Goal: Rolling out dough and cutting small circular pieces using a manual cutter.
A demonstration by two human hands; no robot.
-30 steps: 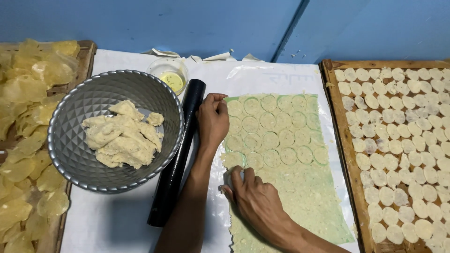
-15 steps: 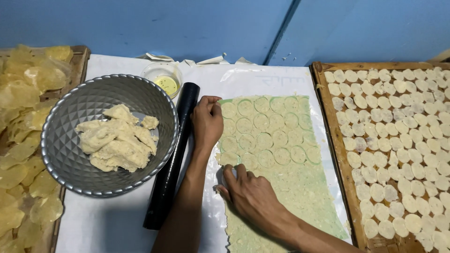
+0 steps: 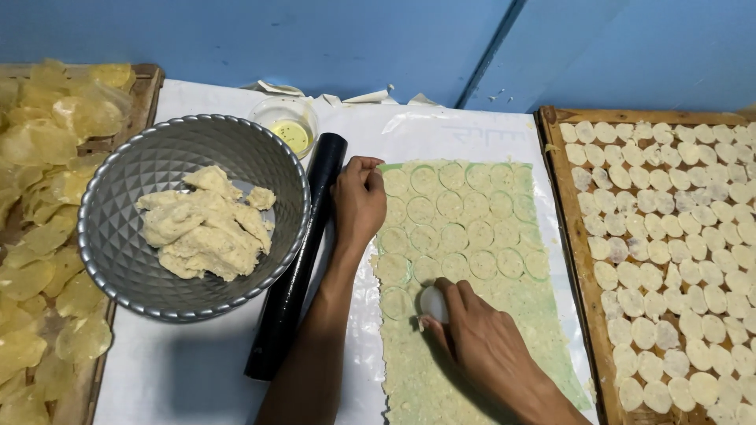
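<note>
The right hand (image 3: pixel 480 342) pressed a small white round cutter (image 3: pixel 433 303) into the flat sheet of dough (image 3: pixel 472 267), its fingers clenched around the cutter near the sheet's left edge, just below the rows of circles already stamped. The left hand (image 3: pixel 358 201) rested on the sheet's upper left corner with its fingers curled in, grasping nothing, right beside the black rolling pin (image 3: pixel 295 267). The sheet lay on white plastic covering the surface (image 3: pixel 181 370). A metal bowl (image 3: pixel 118 205) of dough lumps (image 3: pixel 209 224) sat to the left, a small cup of yellow oil (image 3: pixel 291 130) behind it, and a wooden tray (image 3: pixel 571 228) of cut rounds (image 3: pixel 669 252) to the right
</note>
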